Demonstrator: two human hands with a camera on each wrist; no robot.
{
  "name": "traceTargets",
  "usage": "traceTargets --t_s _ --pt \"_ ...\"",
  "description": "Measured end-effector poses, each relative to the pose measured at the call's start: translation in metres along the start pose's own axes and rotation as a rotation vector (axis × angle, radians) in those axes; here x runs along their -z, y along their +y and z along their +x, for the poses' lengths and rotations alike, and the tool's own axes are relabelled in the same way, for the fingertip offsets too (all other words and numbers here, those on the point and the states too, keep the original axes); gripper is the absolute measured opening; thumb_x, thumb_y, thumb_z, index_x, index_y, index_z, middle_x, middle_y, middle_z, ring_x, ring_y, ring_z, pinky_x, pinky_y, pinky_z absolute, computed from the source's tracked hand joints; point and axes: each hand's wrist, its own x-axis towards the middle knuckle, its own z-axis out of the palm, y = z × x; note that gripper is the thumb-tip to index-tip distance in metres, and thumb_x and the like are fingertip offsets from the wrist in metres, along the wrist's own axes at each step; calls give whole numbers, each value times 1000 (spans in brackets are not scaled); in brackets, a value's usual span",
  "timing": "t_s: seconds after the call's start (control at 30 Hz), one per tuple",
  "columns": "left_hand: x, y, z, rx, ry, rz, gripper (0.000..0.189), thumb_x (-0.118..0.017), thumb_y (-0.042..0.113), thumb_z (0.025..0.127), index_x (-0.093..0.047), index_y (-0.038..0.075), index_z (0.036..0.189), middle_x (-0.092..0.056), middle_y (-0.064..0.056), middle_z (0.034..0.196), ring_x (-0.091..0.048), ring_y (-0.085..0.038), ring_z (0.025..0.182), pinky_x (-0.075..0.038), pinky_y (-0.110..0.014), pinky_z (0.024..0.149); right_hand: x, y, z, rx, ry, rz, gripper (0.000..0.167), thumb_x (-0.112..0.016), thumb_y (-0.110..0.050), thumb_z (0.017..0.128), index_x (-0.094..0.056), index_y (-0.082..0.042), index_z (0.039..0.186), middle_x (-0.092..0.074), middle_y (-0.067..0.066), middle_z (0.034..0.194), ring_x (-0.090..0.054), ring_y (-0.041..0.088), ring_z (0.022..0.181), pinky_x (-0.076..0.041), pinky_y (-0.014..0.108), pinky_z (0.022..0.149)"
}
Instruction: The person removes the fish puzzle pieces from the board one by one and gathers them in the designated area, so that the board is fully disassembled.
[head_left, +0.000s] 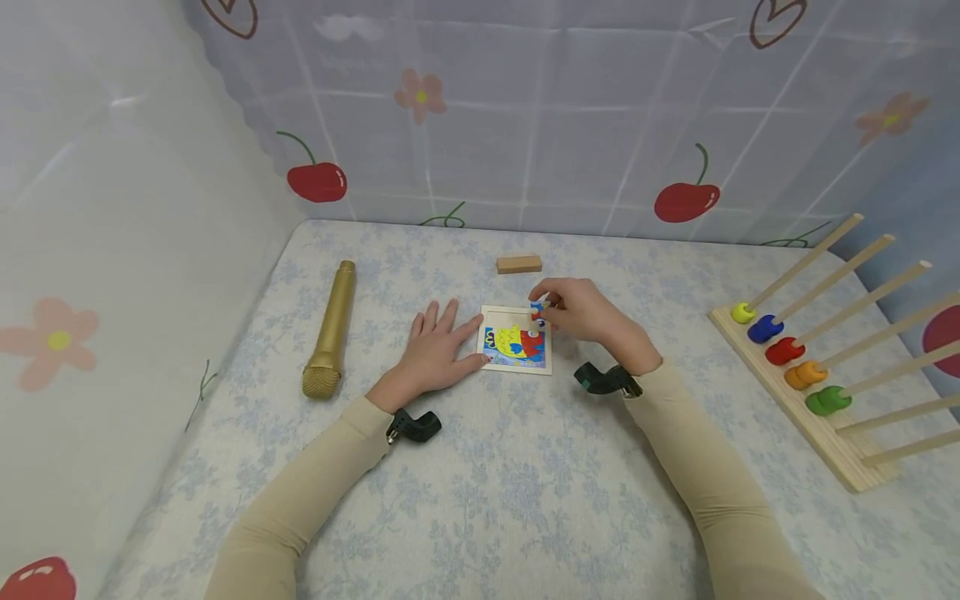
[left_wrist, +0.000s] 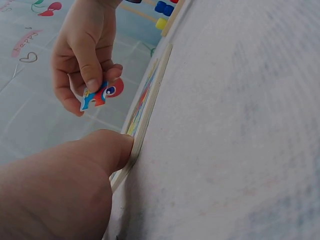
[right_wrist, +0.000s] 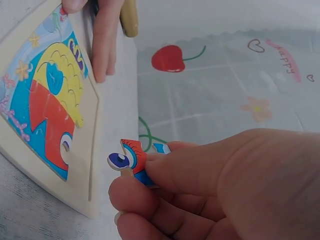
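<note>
A wooden jigsaw tray (head_left: 504, 318) lies on the table with a partly filled fish picture of yellow, red and blue pieces (right_wrist: 55, 75). Bare wood shows along its far side. My left hand (head_left: 438, 354) rests flat beside the tray, fingers spread, its thumb (left_wrist: 112, 147) against the tray's left edge. Over the far right corner, my right hand (head_left: 581, 312) pinches a puzzle piece (right_wrist: 135, 160) between thumb and fingers. That piece is red and blue with a printed eye and is held up off the tray. The fingers hide part of it.
A gold microphone (head_left: 332, 333) lies to the left. Behind the tray is a small wooden block (head_left: 519, 264). On the right stands a wooden counting rack (head_left: 795, 400) with upright pegs and coloured beads. Patterned curtains (head_left: 525, 108) hang behind the table.
</note>
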Motion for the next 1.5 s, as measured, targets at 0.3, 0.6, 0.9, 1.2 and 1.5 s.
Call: traceTargets --t_s 0.3,0.6,0.9,1.2,1.5 --pt "-2 -2 0 -4 -1 -3 73 -54 56 99 -32 25 162 -5 -18 173 7 -45 159 -2 -65 125 17 18 -14 -39 27 -20 27 -56 -5 101 -64 -1 127 -69 17 96 -62 22 73 -50 31 68" --pt "0 -1 -1 -5 3 -4 73 -55 55 99 -33 24 162 -5 -19 172 7 -45 159 -1 -65 125 38 57 -37 -80 65 -63 27 -52 -3 102 -64 2 125 -69 18 91 -64 23 73 -49 33 68" --pt "0 -1 -2 -4 -6 -11 73 -55 55 99 -32 25 162 -4 -19 172 8 -45 159 -1 -65 125 42 87 -46 -170 82 -70 26 -54 -4 101 -65 2 124 -65 17 87 -56 20 68 -45 31 63" --pt "0 -2 0 5 -10 -5 73 -53 57 100 -30 27 162 -4 -17 173 9 -43 159 0 -63 126 42 100 -44 -231 53 -58 26 -55 -7 101 -63 2 125 -61 14 83 -53 21 67 -43 30 61" --pt "0 0 -2 -4 -2 -9 73 -55 55 99 -33 25 162 -5 -19 172 7 -45 159 -2 -65 125 39 109 -43 -279 32 -51 26 -54 -8 101 -63 0 124 -60 14 87 -54 22 69 -43 31 61"
